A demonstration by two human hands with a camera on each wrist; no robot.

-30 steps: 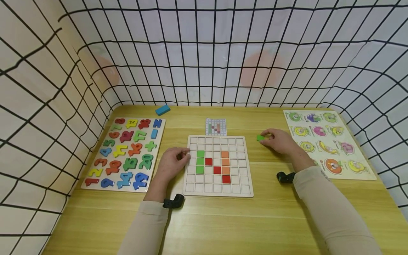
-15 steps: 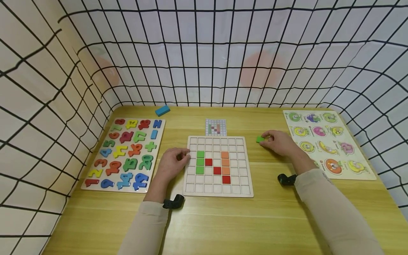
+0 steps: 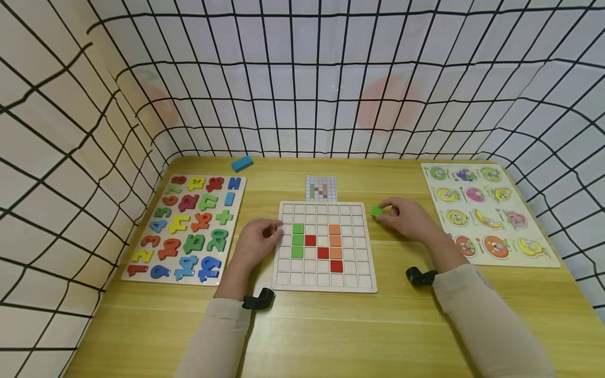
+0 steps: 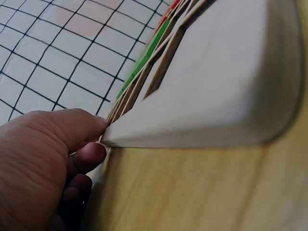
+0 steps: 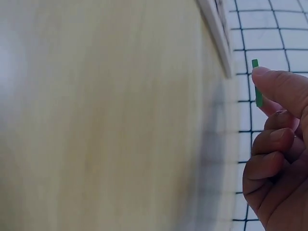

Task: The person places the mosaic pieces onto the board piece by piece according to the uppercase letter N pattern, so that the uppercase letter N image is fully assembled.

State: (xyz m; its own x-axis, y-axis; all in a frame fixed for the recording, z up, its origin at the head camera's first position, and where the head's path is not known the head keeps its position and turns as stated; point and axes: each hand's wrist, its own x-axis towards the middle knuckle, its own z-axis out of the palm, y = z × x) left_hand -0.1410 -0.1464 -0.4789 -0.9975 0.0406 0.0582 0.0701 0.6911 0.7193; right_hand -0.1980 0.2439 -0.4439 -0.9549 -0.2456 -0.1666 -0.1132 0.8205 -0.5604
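A white grid board [image 3: 350, 273] lies mid-table, with green, red and orange squares in some of its cells. My left hand [image 3: 255, 242] is at the board's left edge; in the left wrist view its thumb [image 4: 82, 126] and index finger pinch the rim. To the right of the board, my right hand [image 3: 405, 219] holds a small green square tile [image 3: 376, 211] between thumb and index finger. The right wrist view shows this thin green tile [image 5: 258, 96] edge-on, with the other fingers curled below it. A small printed pattern card [image 3: 321, 188] touches the board's far edge.
At left is a number puzzle board [image 3: 238, 210] with colourful raised numerals. A fruit picture board [image 3: 477, 210] lies at right, partly under the right forearm. A blue block [image 3: 242, 163] sits near the back edge. Black wire mesh [image 3: 307, 79] stands before pale walls around the table.
My right hand has moved left and slightly nearer, bringing the green tile closer to the grid board's right edge. The left hand stays in place.
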